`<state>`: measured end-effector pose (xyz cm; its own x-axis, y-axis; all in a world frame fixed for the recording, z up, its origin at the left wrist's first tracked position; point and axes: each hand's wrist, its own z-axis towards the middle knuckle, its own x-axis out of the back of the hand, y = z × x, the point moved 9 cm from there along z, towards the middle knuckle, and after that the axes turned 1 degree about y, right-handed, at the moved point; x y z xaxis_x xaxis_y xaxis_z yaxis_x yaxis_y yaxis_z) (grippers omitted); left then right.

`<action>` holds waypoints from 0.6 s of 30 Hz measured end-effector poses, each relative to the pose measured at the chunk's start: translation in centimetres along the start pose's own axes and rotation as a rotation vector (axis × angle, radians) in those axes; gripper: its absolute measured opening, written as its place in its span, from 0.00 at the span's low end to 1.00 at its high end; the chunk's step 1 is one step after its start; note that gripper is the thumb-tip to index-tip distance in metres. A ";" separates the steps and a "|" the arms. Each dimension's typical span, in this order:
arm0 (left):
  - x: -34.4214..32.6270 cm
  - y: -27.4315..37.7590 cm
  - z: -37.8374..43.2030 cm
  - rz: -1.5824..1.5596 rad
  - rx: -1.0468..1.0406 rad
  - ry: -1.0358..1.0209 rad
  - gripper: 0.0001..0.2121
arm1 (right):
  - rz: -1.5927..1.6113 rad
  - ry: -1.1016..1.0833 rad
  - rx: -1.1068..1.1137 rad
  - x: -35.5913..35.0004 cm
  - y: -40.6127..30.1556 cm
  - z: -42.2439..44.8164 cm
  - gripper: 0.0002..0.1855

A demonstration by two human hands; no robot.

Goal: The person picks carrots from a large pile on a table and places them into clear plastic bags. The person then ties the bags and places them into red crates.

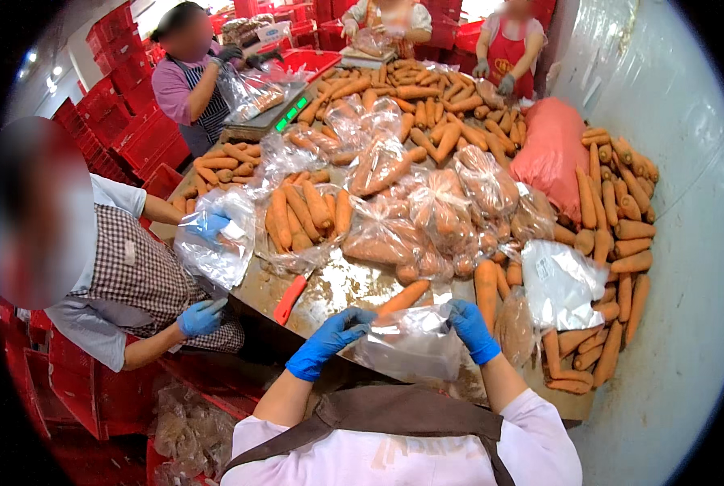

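Between my two blue-gloved hands is a clear plastic bag (pixel 413 349), its upper edge pulled wide at the front of the table (pixel 331 304). My left hand (pixel 337 337) pinches the bag's left corner, and my right hand (pixel 470 328) grips the right one. No carrot shows inside it. Just beyond the bag's edge lies a single carrot (pixel 403 297), close to my left fingertips. Past my right hand, more carrots (pixel 487 291) and a flat stack of plastic bags (pixel 562 285) lie on the table. Filled, knotted bags of carrots (pixel 441 212) are heaped ahead.
A knife with a red handle (pixel 290 301) lies near the left edge. A co-worker's gloved hand (pixel 199 317) is close on my left. Carrots pile along the pale wall (pixel 684 243) beside a red mesh sack (pixel 550 155). A scale (pixel 270 112) and red crates (pixel 137 146) stand farther off.
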<state>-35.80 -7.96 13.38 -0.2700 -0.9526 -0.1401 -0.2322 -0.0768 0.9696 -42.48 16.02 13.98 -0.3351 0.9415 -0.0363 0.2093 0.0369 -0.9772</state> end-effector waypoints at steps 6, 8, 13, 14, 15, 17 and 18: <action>-5.9 1.9 1.7 0.183 -0.224 -0.086 0.35 | -0.460 -0.038 0.126 -3.9 -1.0 -0.5 0.12; -5.6 0.1 2.5 0.091 -0.088 -0.008 0.20 | -0.563 -0.048 0.377 -5.2 -3.1 -1.3 0.12; -1.5 -0.1 2.8 0.052 -0.140 0.144 0.10 | -0.512 -0.352 -0.179 -3.8 1.4 -3.4 0.13; -1.2 -0.3 2.9 0.009 -0.114 0.143 0.10 | -0.457 -0.404 -0.243 -3.4 1.8 -4.0 0.13; -0.7 -0.5 3.0 -0.015 -0.090 0.166 0.10 | -0.314 -0.334 -0.271 -2.3 1.7 -3.9 0.15; -0.2 -0.9 3.2 -0.063 -0.039 0.207 0.10 | -0.086 -0.227 -0.295 -0.6 1.5 -3.5 0.18; 0.0 -1.2 3.4 -0.073 0.006 0.217 0.10 | 0.129 -0.166 -0.187 -0.2 0.5 -2.9 0.22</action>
<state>-38.72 -6.83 11.51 -0.0447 -0.9857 -0.1626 -0.2495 -0.1465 0.9572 -39.64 16.82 14.10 -0.4370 0.8754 -0.2068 0.4209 -0.0041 -0.9071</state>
